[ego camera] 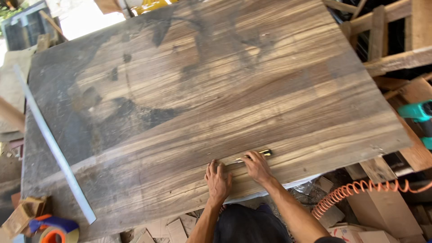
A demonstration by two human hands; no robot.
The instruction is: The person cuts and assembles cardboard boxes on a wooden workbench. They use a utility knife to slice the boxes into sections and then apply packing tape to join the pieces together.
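A large wooden panel (216,90) carries a long metal straightedge (54,148) along its left side

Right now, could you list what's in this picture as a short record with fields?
Setting: cluttered wood workshop
Main thing: large wooden board, grain streaked, dark stains
Left hand: flat on the board near its front edge
Right hand: on a small dark and yellow tool lying on the board
Also on the board: long pale straightedge
Nearby: orange coiled hose, tape roll

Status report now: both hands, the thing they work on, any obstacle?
Left hand flat on wooden panel. Right hand on small dark tool. Metal straightedge far left, clear.
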